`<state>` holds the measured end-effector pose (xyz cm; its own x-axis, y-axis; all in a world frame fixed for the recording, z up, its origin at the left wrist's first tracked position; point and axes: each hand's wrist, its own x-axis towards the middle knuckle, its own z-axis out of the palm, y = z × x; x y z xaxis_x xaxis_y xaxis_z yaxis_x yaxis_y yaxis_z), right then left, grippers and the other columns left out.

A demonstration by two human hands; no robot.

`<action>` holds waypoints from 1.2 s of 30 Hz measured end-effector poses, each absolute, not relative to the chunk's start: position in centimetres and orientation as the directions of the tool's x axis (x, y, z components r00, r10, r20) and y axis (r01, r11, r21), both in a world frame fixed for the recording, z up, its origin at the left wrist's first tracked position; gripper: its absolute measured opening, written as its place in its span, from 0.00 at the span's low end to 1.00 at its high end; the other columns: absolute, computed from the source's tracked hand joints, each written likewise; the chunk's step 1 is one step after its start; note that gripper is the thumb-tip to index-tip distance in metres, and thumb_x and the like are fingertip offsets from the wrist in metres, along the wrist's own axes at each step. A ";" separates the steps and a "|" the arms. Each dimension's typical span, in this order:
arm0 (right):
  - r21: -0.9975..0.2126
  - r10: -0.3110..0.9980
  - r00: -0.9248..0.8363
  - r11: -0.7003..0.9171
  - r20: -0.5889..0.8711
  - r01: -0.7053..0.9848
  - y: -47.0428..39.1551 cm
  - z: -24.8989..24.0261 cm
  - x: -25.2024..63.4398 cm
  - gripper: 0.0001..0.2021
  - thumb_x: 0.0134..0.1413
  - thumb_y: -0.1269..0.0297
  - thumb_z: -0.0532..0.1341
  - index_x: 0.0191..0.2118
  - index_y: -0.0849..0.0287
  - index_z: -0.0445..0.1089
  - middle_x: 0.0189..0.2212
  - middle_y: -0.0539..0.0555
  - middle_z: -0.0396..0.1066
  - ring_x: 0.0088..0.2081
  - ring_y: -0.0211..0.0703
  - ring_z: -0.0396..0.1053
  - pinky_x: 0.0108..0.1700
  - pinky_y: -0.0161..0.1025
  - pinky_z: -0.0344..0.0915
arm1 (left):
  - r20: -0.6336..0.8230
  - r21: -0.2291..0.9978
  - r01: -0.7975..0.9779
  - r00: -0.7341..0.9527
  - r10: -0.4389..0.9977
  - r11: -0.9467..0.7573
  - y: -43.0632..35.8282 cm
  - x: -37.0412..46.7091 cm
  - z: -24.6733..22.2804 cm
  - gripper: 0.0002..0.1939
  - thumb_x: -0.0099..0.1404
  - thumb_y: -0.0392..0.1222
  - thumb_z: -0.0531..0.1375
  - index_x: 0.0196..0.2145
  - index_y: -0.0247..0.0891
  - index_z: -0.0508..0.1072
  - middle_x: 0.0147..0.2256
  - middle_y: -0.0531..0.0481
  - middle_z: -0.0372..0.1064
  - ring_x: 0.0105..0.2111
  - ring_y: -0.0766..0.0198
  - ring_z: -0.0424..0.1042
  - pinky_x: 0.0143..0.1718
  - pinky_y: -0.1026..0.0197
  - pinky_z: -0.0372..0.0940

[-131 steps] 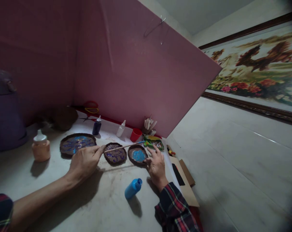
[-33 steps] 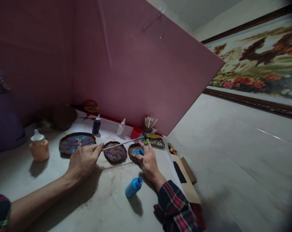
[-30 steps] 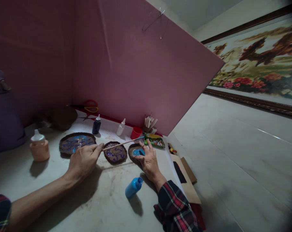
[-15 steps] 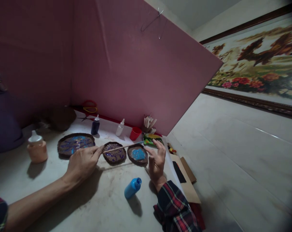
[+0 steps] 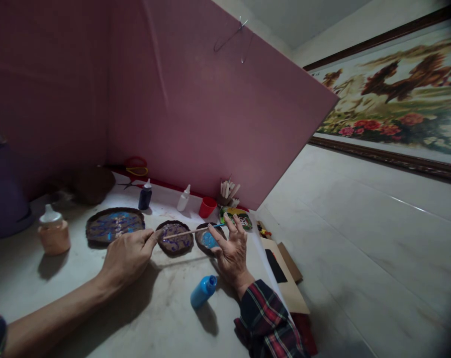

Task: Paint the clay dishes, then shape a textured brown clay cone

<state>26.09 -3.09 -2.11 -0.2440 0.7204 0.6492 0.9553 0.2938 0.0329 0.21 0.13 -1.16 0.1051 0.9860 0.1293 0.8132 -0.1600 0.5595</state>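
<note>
Shifted toward 9 o'clock since the earlier frame: the right hand (image 5: 230, 251), then beside the smallest dish (image 5: 198, 242), now reaching over its right side, thumb and forefinger spread wide apart. Nothing visibly in its grip; contact with the dish or the brush (image 5: 184, 233) impossible to tell. In effect, the light-blue patch (image 5: 208, 241) now partly covered and the brush's blue end crowded by fingers; probably a moment of adjusting rather than of laying on paint.

Closed around the brush handle, thumb pressed to forefinger: the left hand (image 5: 130, 253), little changed. Shaft aimed between 2 and 3 o'clock, across the middle dish (image 5: 176, 254).

From the right hand: at 7 to 8 o'clock on the worktop (image 5: 146, 318), an open-mouthed blue bottle (image 5: 203, 292); at 1 o'clock, a green packet (image 5: 246, 222), partly hidden.

From the left hand: at 11 o'clock, the large dish (image 5: 92, 242); well apart at 9, an orange bottle (image 5: 54, 237).

Beyond the smallest dish, at 12 o'clock, a red cup (image 5: 208, 208).
</note>
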 end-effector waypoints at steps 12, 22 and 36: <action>0.050 0.691 -0.197 0.227 0.696 0.973 -2.4 -2.8 27.3 0.25 0.63 0.47 0.40 0.57 0.43 0.63 0.64 0.54 0.45 0.64 0.60 0.39 0.57 0.57 0.47 | 0.170 0.606 0.768 0.131 0.977 -0.209 0.2 0.3 -1.3 0.20 0.66 0.51 0.46 0.24 0.40 0.66 0.26 0.48 0.70 0.29 0.59 0.69 0.28 0.63 0.50; 0.018 0.609 -0.087 0.119 0.788 0.993 -2.4 -2.9 28.0 0.28 0.64 0.48 0.38 0.57 0.53 0.65 0.63 0.60 0.48 0.64 0.61 0.41 0.57 0.59 0.47 | 0.216 0.630 0.736 0.141 0.966 -0.248 0.3 0.1 -1.6 0.17 0.65 0.51 0.47 0.25 0.40 0.65 0.26 0.50 0.69 0.30 0.60 0.67 0.30 0.62 0.52; 0.121 0.687 -0.200 0.163 0.699 0.979 -2.3 -2.8 27.6 0.26 0.62 0.47 0.42 0.60 0.46 0.59 0.65 0.56 0.44 0.65 0.61 0.38 0.58 0.58 0.46 | 0.257 0.692 0.656 0.168 0.952 -0.302 0.6 0.1 -2.0 0.16 0.65 0.50 0.47 0.24 0.40 0.62 0.26 0.51 0.66 0.30 0.61 0.65 0.32 0.61 0.53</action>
<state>27.60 -2.29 -2.78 -0.2005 0.6866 0.6988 0.9792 0.1633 0.1205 0.10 0.63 -1.96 0.1678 0.9518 0.2568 0.6557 -0.3023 0.6919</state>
